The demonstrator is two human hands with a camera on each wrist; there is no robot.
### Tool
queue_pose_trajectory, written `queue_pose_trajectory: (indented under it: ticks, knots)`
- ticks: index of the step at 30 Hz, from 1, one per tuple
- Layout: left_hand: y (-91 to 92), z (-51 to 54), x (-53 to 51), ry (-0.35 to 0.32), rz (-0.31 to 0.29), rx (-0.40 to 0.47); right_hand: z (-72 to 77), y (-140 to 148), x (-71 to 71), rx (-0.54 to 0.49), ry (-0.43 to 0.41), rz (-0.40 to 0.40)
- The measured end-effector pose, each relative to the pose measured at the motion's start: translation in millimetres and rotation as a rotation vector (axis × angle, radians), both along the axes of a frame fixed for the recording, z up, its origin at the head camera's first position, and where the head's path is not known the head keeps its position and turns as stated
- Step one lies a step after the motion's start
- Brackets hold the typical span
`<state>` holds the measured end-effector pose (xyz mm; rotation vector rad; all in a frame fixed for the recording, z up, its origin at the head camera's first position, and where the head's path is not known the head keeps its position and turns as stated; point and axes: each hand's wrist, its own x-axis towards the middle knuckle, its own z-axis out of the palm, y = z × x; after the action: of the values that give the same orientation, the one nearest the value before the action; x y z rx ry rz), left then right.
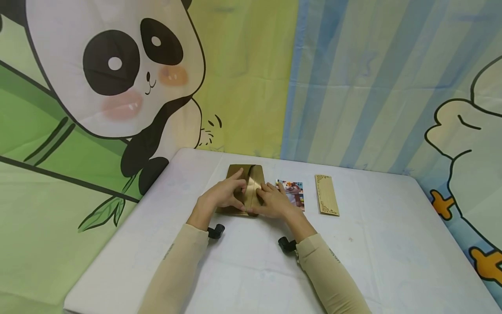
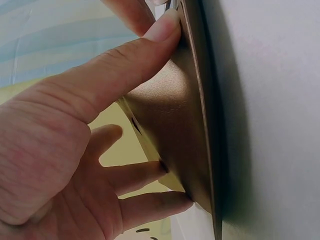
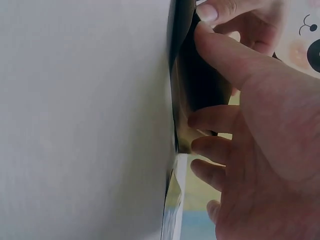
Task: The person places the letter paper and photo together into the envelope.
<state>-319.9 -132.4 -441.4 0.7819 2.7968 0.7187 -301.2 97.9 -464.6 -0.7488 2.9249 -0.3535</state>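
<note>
A flat gold-brown case (image 1: 256,174), shaped like a large envelope or folder, lies on the table under both hands. Its upper layer stands slightly raised along a line down the middle, and a dark gap (image 3: 202,80) shows beneath in the right wrist view. My left hand (image 1: 223,193) touches it from the left, fingers spread over its surface and thumb at the near edge. From the right, my right hand (image 1: 276,203) rests extended fingers on its right part. Both thumb tips meet at the near edge by the gap. The case's inside is mostly hidden.
Just right of the case lies a colourful picture card (image 1: 295,194), partly covered by my right hand. Farther right is a narrow pale-gold strip (image 1: 327,195) with ornamental corners. A white cloth covers the table (image 1: 376,261); printed curtains (image 1: 251,87) hang behind it.
</note>
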Motion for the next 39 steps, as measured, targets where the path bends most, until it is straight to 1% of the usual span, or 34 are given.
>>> queue_pose_trajectory:
  ticks: [5,14,23,34,39]
  knots:
    - [-1.0,0.0,0.1,0.005,0.007,-0.003,2.9,5,-1.1,-0.032,-0.007,-0.018]
    - [-2.0,-1.2,-1.0,0.001,0.013,0.002,8.6,15,-4.3,-0.035,-0.002,-0.034]
    - [-2.2,-1.9,-0.4,-0.007,0.017,0.019,5.9,29,-9.2,-0.063,-0.003,-0.066]
    - [-3.0,-2.3,-0.1,-0.022,0.013,0.025,2.4,52,-18.8,-0.095,-0.043,-0.122]
    - [-3.0,-1.9,0.0,-0.017,0.007,0.024,-1.3,64,-23.6,-0.119,-0.085,-0.155]
